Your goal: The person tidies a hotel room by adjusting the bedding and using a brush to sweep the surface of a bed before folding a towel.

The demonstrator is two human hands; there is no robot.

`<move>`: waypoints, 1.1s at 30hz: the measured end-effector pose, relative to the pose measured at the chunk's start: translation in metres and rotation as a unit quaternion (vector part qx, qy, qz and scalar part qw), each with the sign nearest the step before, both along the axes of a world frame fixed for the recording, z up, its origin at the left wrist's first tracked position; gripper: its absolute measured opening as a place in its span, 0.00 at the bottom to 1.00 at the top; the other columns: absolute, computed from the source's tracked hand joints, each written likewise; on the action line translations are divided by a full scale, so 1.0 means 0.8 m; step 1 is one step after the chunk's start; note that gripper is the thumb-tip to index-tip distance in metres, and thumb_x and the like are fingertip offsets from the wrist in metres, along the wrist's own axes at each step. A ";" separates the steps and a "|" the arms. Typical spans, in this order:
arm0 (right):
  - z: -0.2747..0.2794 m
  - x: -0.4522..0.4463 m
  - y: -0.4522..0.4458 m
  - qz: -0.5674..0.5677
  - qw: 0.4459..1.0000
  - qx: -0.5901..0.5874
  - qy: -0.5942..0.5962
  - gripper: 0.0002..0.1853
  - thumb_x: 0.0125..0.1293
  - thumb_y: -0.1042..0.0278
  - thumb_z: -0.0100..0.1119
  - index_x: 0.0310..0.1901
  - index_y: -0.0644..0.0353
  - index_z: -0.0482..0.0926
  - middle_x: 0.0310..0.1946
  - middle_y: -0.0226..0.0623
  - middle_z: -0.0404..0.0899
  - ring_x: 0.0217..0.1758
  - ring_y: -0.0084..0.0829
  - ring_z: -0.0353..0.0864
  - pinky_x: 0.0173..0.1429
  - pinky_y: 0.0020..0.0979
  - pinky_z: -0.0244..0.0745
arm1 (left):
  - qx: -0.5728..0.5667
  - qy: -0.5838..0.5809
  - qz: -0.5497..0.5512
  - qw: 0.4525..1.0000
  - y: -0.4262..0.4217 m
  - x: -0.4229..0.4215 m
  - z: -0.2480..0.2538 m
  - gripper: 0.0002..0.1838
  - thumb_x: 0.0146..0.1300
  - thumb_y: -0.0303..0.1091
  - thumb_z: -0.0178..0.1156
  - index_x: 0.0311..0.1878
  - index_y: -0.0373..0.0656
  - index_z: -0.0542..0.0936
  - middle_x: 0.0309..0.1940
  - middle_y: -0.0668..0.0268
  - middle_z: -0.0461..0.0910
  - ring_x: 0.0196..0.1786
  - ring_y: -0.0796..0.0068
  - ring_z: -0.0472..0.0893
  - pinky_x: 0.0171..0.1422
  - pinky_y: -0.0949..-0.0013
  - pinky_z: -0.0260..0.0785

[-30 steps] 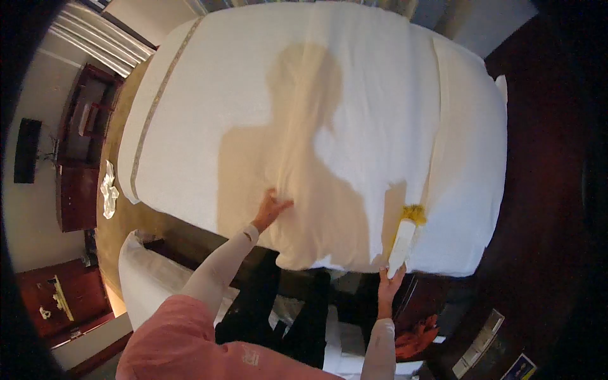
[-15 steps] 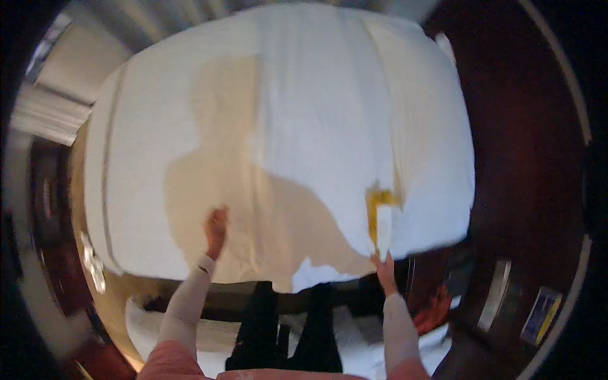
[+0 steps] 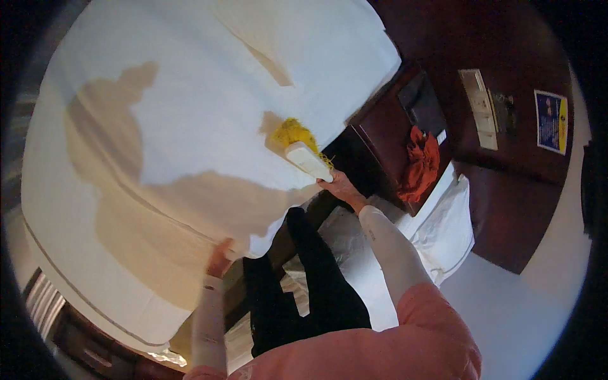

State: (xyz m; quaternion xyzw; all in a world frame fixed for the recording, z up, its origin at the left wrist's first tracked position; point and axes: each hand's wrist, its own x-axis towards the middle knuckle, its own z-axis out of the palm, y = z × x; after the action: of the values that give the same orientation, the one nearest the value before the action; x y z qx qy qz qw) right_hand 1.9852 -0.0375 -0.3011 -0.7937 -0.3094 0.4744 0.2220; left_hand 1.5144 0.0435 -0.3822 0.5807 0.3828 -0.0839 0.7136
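Observation:
My right hand point(image 3: 342, 188) is closed round the handle of a brush point(image 3: 308, 161) with a white back and shaggy yellow bristles. The brush is over the white sheet point(image 3: 209, 133) near the bed's edge, its bristles facing away from me. A shadow falls just beside it; whether it touches the sheet I cannot tell. My left hand point(image 3: 220, 258) is by the near edge of the bed, at or just above the sheet. Its fingers are smeared by motion, and nothing shows in them.
A dark wooden nightstand point(image 3: 386, 142) stands beside the bed, with a crumpled red cloth point(image 3: 421, 166) on it. A second white-covered surface point(image 3: 443, 231) lies behind my legs. On the dark panel are a switch plate point(image 3: 479, 109) and a blue-and-yellow card point(image 3: 551, 122).
The view has swung right and tilted, bringing the nightstand and red cloth into clearer sight. My right hand still holds the brush, now angled up and left. My left hand appears closer to the bed's edge.

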 end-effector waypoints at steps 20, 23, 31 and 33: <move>0.073 -0.044 -0.363 -0.172 0.981 0.022 -0.082 0.18 0.52 0.67 0.66 0.47 0.56 0.80 0.42 0.47 0.80 0.45 0.46 0.80 0.47 0.35 0.76 | -0.077 -0.169 0.382 0.905 0.237 0.512 0.192 0.18 0.64 0.53 0.56 0.43 0.47 0.73 0.28 0.69 0.74 0.27 0.75 0.75 0.29 0.75 0.67; 0.074 -0.051 -0.400 -0.213 0.976 0.038 -0.030 0.18 0.56 0.69 0.64 0.49 0.56 0.78 0.45 0.46 0.80 0.48 0.43 0.81 0.49 0.32 0.74 | 0.014 -0.119 0.335 0.934 0.266 0.563 0.181 0.16 0.64 0.47 0.56 0.28 0.48 0.69 0.16 0.72 0.67 0.20 0.78 0.70 0.24 0.77 0.61; 0.116 -0.062 -0.429 -0.366 0.930 0.034 -0.016 0.20 0.58 0.63 0.61 0.52 0.57 0.76 0.39 0.48 0.81 0.43 0.44 0.82 0.45 0.35 0.76 | 0.112 0.011 0.183 0.977 0.162 0.523 0.123 0.11 0.60 0.39 0.59 0.40 0.41 0.78 0.24 0.67 0.72 0.19 0.75 0.69 0.22 0.73 0.64; 0.132 -0.071 -0.425 -0.432 0.898 0.073 -0.034 0.21 0.58 0.62 0.61 0.53 0.57 0.75 0.38 0.49 0.81 0.42 0.44 0.82 0.45 0.36 0.76 | 0.073 -0.169 0.107 0.977 0.050 0.560 0.122 0.25 0.53 0.38 0.68 0.52 0.39 0.75 0.40 0.62 0.73 0.40 0.66 0.74 0.43 0.67 0.71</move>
State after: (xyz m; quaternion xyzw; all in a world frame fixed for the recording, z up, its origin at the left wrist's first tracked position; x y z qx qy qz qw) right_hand 1.9285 -0.3771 -0.1954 -0.8468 0.0225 0.2805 0.4514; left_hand 1.9627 0.0831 -0.2847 0.5929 0.3216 0.1202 0.7285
